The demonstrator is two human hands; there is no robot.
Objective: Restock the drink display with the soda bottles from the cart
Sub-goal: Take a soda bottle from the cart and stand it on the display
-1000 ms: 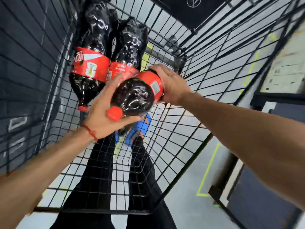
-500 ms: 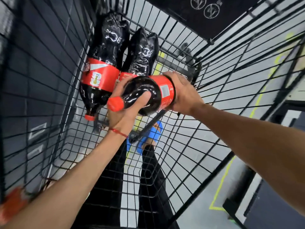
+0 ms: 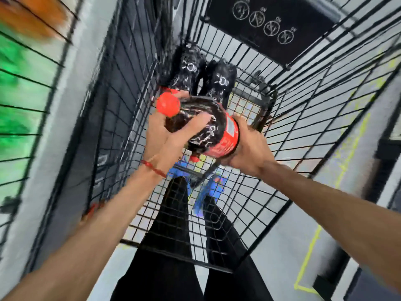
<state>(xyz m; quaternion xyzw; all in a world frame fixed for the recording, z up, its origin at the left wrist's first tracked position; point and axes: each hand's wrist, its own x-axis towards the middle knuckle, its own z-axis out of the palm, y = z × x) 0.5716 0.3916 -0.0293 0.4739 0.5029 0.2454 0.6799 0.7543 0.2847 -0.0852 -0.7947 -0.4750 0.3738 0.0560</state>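
The black wire cart fills most of the view. Two dark soda bottles lie side by side at the far end of the cart. A third bottle is up over the middle of the cart, tipped on its side. The left hand grips its top part, fingers curled round it, right by the red cap. The right hand grips the end with the red label.

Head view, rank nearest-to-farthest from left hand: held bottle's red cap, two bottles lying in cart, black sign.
1. red cap, right beside the left hand.
2. two bottles, beyond, on the cart floor.
3. black sign, past the cart's far end.
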